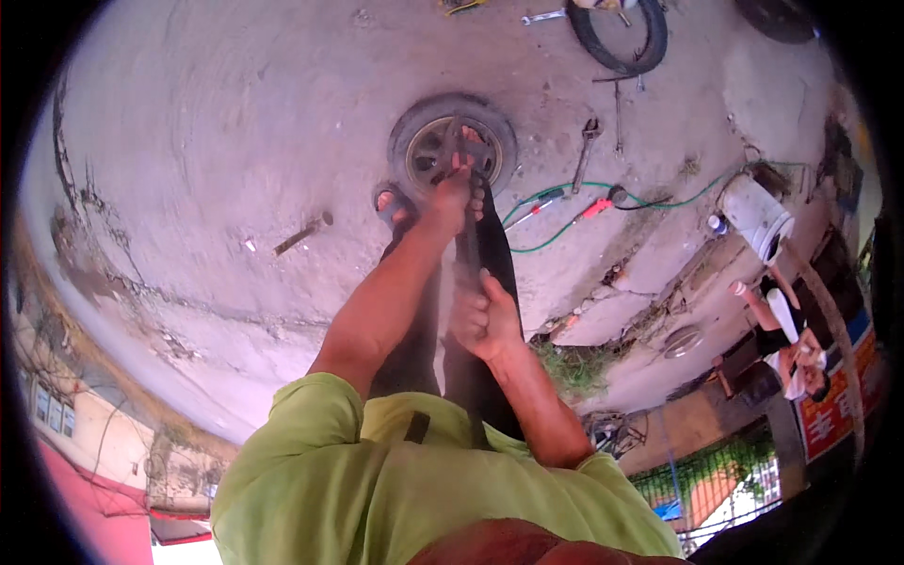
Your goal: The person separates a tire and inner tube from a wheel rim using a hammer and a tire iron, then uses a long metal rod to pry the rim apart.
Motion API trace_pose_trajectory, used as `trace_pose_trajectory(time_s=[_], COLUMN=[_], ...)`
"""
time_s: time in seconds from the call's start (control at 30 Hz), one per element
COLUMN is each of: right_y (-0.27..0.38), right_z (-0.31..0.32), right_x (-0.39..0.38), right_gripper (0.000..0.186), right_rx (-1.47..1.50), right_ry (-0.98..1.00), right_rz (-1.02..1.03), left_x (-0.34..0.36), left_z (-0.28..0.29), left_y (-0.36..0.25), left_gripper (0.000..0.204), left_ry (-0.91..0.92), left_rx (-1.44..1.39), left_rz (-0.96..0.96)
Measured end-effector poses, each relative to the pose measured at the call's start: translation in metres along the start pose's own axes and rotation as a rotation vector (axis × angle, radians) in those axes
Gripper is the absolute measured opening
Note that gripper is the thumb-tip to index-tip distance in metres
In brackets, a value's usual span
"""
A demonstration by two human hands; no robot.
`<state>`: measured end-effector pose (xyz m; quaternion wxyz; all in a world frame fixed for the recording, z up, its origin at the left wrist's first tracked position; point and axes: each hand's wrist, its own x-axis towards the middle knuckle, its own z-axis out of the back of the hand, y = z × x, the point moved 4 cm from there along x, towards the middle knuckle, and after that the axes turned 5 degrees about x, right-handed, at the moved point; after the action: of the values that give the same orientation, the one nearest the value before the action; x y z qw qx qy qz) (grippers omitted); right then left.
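My left hand [456, 200] is wrapped round a long dark metal bar [466, 247]. Closer to my body, my right hand [486, 320] grips the same bar, slightly blurred. The bar's far end reaches down to a small wheel with a black tyre [407, 126] lying flat on the ground. One of my sandalled feet [471, 143] rests on the wheel and hides part of its rim. My other foot [392, 201] stands on the ground at the wheel's near left. Exactly where the bar's tip meets the tyre I cannot make out.
A hammer [303, 234] lies at left. To the right are an adjustable wrench [586, 155], a thin rod [619, 118] and a green hose [556, 243] with a red-handled tool [595, 208]. Farther off are a loose tyre [589, 49], a white bucket [753, 209] and a seated person [799, 363].
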<state>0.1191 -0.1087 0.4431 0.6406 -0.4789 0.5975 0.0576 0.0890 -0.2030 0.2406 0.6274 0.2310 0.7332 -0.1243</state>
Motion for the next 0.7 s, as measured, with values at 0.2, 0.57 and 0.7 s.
trace_pose_trajectory(time_s=[0.2,0.57,0.7], right_y=[0.030,0.042,0.038], right_z=[-0.015,-0.042,-0.022], right_x=[0.013,0.062,0.021], right_gripper=[0.036,0.028,0.028], right_rx=[0.265,0.174,0.093], right_ry=[0.120,0.192,0.006], right_rz=[-0.028,0.020,0.087], left_x=[0.039,0.077,0.054], left_z=[-0.020,-0.004,-0.026], left_y=[0.000,-0.034,-0.011], left_gripper=[0.033,0.014,0.030], left_ry=[-0.183,-0.007,-0.069], left_rx=[0.364,0.653,0.572], left_rz=[-0.074,-0.169,-0.072])
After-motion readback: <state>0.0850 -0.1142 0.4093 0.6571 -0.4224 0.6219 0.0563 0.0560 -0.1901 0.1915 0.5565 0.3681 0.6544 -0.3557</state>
